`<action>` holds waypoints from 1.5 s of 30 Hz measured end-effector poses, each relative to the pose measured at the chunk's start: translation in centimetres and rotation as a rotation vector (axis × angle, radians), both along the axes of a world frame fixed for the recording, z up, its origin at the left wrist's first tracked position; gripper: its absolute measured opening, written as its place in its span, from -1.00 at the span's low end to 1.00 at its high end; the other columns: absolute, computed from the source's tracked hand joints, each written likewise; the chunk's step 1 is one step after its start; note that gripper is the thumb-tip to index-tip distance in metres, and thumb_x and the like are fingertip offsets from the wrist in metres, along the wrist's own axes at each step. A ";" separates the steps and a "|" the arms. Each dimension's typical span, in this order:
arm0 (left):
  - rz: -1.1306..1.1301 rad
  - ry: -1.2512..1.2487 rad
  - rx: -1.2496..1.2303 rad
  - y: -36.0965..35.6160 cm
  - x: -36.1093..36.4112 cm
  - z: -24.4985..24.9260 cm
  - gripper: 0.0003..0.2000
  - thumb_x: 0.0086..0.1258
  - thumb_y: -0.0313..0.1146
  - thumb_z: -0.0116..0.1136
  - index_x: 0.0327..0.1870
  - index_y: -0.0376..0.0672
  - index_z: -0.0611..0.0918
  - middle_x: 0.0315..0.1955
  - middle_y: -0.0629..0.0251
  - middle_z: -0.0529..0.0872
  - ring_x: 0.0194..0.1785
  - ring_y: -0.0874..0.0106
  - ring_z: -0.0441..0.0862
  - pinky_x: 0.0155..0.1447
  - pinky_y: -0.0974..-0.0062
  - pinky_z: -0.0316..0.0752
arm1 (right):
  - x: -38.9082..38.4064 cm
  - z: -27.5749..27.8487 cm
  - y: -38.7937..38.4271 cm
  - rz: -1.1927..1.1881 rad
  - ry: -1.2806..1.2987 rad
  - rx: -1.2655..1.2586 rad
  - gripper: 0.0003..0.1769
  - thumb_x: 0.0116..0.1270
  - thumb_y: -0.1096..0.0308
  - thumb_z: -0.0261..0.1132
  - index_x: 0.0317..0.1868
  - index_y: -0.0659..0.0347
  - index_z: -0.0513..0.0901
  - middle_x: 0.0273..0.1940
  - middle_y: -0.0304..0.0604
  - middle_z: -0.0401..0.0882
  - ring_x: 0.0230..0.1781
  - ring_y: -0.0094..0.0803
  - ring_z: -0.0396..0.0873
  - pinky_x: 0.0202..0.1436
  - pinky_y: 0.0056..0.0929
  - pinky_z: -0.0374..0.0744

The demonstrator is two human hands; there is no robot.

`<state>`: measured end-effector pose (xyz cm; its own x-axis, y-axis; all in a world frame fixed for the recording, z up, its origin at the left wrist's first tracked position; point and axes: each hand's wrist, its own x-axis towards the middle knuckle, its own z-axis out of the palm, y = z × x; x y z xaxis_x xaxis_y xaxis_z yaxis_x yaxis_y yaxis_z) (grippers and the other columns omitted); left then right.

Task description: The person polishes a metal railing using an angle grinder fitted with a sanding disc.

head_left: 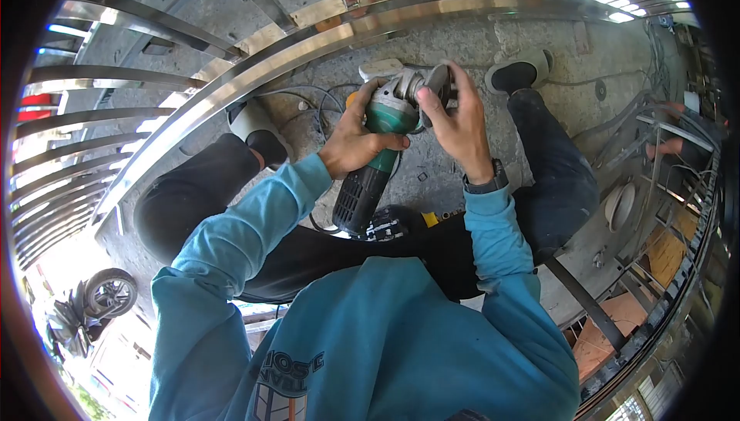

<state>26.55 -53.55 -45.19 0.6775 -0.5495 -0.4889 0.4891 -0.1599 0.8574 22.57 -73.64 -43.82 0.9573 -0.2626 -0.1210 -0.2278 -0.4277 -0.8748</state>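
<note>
I hold a green and black angle grinder (375, 160) in front of me, its head pointing away. My left hand (356, 139) is wrapped around the grinder's green body. My right hand (459, 122), with a watch on the wrist, has its fingers on the grey disc (436, 83) at the grinder's head. The grinder's cable (308, 101) trails over the concrete floor behind it.
A shiny stainless steel railing frame (254, 62) with several bars runs across the far side and left. My legs and shoes (516, 72) rest on the concrete floor (478, 43). Metal bars and wooden boards (663, 251) lie at the right. A motorbike (96, 301) stands far below left.
</note>
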 end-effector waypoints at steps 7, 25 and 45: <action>-0.006 -0.135 -0.090 -0.4 0.6 1.6 0.02 0.00 -0.53 0.55 0.55 -0.22 0.19 0.23 0.08 0.54 0.32 0.24 0.51 0.46 0.31 0.40 | 0.6 3.6 -1.7 0.409 -0.365 -0.254 -0.14 0.27 -0.03 0.51 0.39 0.39 0.44 0.32 0.24 0.44 0.36 0.00 0.51 0.30 -0.09 0.57; 0.110 -0.202 -0.153 -0.9 1.8 2.2 0.10 0.00 -0.46 0.61 0.57 -0.40 0.10 0.25 -0.05 0.55 0.35 0.23 0.51 0.47 0.33 0.39 | 0.2 5.1 0.5 0.078 -0.171 0.365 -0.14 0.40 0.26 0.46 0.55 0.32 0.20 0.21 0.16 0.54 0.19 -0.23 0.62 0.16 -0.34 0.69; 0.063 -0.507 -0.060 -0.7 1.7 2.7 -0.08 -0.02 -0.46 0.57 0.47 -0.17 0.34 0.27 -0.01 0.50 0.37 0.11 0.48 0.48 0.25 0.39 | 0.7 5.0 -0.2 -0.202 -0.093 0.904 -0.26 0.47 0.01 0.32 0.49 0.18 0.28 0.12 -0.11 0.49 0.15 -0.30 0.58 0.22 -0.13 0.63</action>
